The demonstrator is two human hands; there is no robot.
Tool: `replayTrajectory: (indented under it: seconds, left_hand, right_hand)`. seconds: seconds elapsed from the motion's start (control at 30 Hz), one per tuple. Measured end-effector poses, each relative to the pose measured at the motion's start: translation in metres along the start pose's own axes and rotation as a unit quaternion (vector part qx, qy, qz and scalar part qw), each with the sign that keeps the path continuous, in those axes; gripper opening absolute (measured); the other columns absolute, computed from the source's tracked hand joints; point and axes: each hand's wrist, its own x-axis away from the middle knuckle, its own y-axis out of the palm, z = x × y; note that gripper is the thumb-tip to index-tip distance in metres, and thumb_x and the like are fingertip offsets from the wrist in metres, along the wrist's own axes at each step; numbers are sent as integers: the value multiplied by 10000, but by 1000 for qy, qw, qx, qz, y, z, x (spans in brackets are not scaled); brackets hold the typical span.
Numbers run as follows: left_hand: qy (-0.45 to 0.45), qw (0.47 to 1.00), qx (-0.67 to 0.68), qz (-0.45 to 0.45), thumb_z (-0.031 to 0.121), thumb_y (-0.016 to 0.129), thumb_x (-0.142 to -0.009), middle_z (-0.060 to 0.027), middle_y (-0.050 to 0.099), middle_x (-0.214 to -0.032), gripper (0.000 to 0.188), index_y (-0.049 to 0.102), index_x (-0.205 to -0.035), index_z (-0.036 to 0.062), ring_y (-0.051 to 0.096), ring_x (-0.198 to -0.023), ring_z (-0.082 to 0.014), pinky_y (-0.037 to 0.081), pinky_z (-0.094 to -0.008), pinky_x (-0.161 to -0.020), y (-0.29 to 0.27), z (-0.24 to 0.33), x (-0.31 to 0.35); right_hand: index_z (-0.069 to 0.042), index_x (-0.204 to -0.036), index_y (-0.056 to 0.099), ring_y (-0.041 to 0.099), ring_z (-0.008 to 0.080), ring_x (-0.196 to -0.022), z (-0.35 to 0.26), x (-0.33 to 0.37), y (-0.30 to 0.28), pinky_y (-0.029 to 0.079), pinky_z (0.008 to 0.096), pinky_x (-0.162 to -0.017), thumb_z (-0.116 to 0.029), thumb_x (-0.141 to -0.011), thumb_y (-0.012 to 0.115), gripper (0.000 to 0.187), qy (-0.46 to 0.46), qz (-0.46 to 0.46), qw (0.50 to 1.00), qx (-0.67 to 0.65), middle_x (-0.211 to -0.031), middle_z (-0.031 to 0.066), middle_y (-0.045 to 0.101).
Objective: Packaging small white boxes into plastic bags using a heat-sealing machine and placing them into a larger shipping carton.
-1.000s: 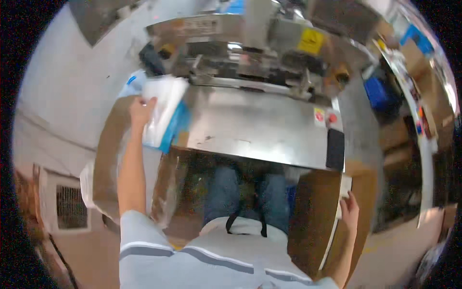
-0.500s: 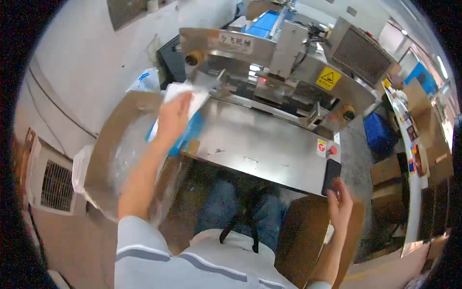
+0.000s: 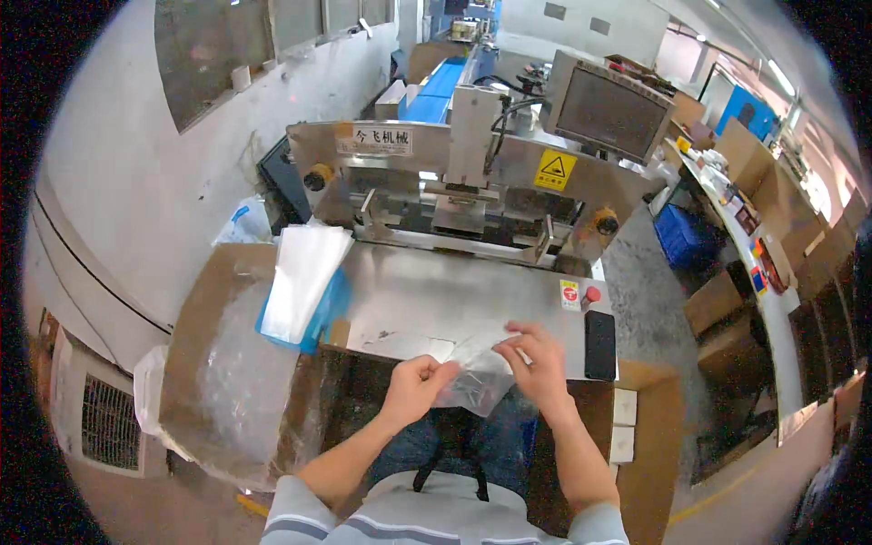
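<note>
A clear plastic bag [image 3: 480, 381] is stretched between my two hands at the front edge of the metal worktable [image 3: 427, 291]. My left hand [image 3: 418, 389] pinches the bag's left side, thumb and fingers closed on it. On the other side my right hand [image 3: 538, 365] grips the top right of the bag between thumb and fingers. To the left, a stack of whitish plastic bags [image 3: 307, 272] lies in a blue holder [image 3: 329, 320]. A black phone [image 3: 599, 345] rests on the table, just right of my right hand.
Behind the tabletop stands a metal machine [image 3: 468, 195] with a screen [image 3: 610, 111] and a red button [image 3: 592, 294]. A cardboard box [image 3: 204, 300] lined with clear plastic is at left. At right, an open carton [image 3: 658, 436] holds small white boxes [image 3: 623, 413].
My left hand has come from the bag stack down to the table's front edge. My right hand has moved left from beside the phone. Both now hold a clear bag; the view has shifted.
</note>
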Motion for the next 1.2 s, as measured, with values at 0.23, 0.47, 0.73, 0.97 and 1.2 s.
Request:
replayTrajectory:
  seconds: [0.23,0.47,0.73,0.97,1.2]
  left_hand:
    - [396,896,-201,-12,184,697,-878,-163,672,-1188,421,582,-1275,102,661,-1045,-355,530,-436,-906,7,18,-13]
    - [210,839,-436,-249,280,614,-922,-188,687,-909,238,666,-1013,67,656,-904,-402,520,-516,-772,-1,14,-41]
    - [293,859,-352,-228,118,564,-905,-168,651,-899,114,622,-873,25,629,-911,-375,503,-489,-791,-25,14,-28]
    - [271,847,-337,-309,164,558,-945,-130,640,-942,150,650,-918,48,586,-923,-323,445,-400,-894,-57,18,-39]
    - [85,881,-341,-317,302,566,-966,-122,706,-1013,283,656,-1037,44,653,-931,-272,506,-408,-827,-79,-11,-165]
  right_hand:
    - [-41,-853,660,627,360,-806,18,27,12,510,445,-749,-132,-805,726,123,-78,-160,983,40,-810,149,647]
    - [-45,-900,663,630,389,-812,24,40,6,508,485,-735,-187,-854,652,150,-5,-261,963,63,-800,179,648]
    - [-53,-862,696,621,303,-879,8,22,-45,465,406,-881,-183,-865,696,131,-9,-330,939,-98,-878,121,680]
    - [-53,-848,716,636,282,-950,40,19,-28,477,399,-885,-222,-879,703,172,-9,-376,915,-142,-872,106,691]
    - [-45,-938,737,686,220,-831,135,-40,27,533,360,-789,-292,-898,666,260,230,-346,901,-126,-895,121,733]
